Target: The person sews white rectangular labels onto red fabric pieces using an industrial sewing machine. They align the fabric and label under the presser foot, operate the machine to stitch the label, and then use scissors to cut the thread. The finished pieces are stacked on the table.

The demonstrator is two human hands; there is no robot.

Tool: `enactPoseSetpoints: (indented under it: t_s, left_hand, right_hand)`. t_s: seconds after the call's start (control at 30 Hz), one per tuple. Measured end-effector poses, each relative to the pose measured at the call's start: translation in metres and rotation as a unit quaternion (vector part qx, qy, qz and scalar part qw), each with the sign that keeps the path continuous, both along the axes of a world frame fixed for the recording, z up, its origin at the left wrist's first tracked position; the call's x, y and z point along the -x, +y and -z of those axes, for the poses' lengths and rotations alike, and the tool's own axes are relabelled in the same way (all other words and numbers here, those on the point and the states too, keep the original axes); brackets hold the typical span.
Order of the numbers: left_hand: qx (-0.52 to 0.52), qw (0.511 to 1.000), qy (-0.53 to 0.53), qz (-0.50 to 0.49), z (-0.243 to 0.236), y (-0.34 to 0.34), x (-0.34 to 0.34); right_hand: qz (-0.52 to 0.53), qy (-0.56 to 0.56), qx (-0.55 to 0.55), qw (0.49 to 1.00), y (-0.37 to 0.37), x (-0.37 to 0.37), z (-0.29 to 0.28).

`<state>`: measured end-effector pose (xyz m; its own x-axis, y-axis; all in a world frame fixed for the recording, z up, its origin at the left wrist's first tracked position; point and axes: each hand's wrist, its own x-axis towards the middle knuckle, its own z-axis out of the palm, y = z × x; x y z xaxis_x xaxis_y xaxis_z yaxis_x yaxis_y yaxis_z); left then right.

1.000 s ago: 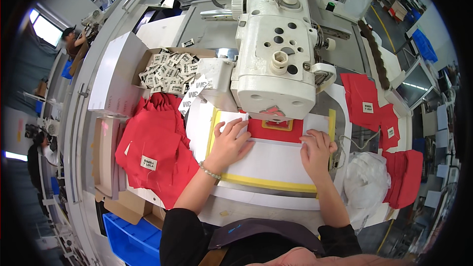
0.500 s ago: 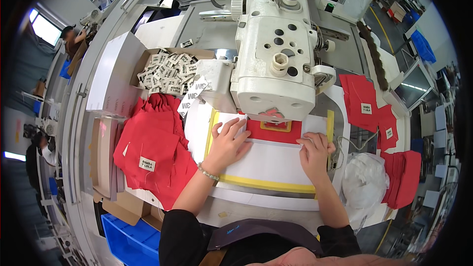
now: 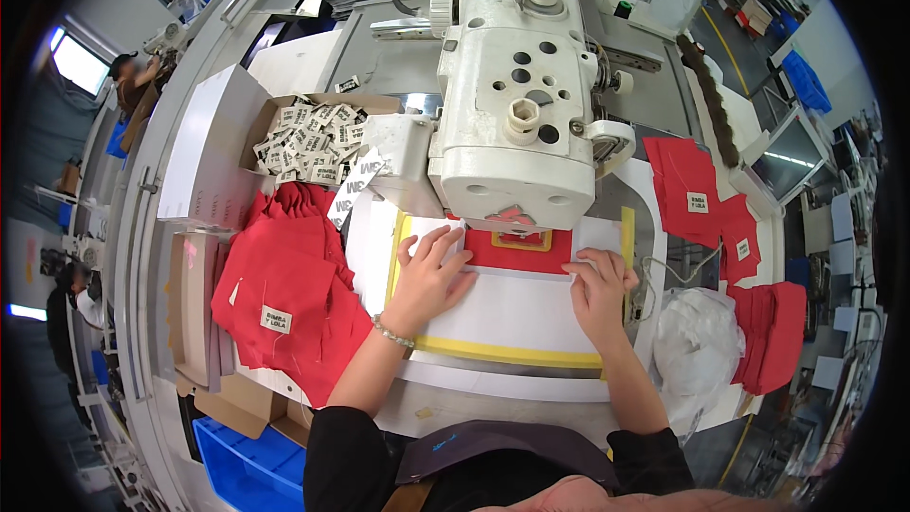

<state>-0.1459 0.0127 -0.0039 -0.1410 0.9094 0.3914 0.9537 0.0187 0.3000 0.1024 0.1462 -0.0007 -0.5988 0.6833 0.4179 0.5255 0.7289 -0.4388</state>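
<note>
A red fabric piece [image 3: 545, 261] lies in the window of a white, yellow-edged template [image 3: 512, 318], under the head of a white sewing machine [image 3: 517, 166]. A small yellow frame [image 3: 523, 241] sits on the fabric, partly hidden by the machine. My left hand [image 3: 428, 273] lies with fingers spread on the template, fingertips by the fabric's left edge. At the fabric's right edge, my right hand [image 3: 601, 292] rests with bent, slightly parted fingers on the template. Neither hand shows anything held.
Left of the template are a pile of red pieces [image 3: 284, 275] and an open box of small white labels [image 3: 318, 142]. More red pieces [image 3: 692, 185] lie to the right, near a clear plastic bag [image 3: 699, 337]. A blue crate [image 3: 248, 465] stands at lower left.
The whole view has shifted slightly, so everything sits a little further left. My hands keep nearly the same place on the template, and the fabric looks unmoved.
</note>
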Motion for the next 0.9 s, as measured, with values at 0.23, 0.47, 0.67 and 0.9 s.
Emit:
enactPoseSetpoints:
  t_s: [0.23,0.47,0.67,0.9]
  left_hand:
    - [0.003,1.000,-0.014,0.007,-0.002,0.000,0.000]
    - [-0.018,1.000,0.001,0.011,0.002,-0.001,0.001]
    - [-0.028,0.999,0.017,0.011,0.004,-0.001,0.000]
    - [-0.009,0.998,0.061,0.028,0.002,0.002,-0.001]
  right_hand:
    - [0.002,-0.001,0.016,1.000,0.000,-0.001,-0.002]
    - [0.004,-0.004,-0.011,1.000,-0.001,0.000,-0.002]
    - [0.004,-0.026,-0.062,0.998,0.001,0.002,0.002]
    - [-0.006,-0.080,-0.068,0.994,0.005,0.010,0.006]
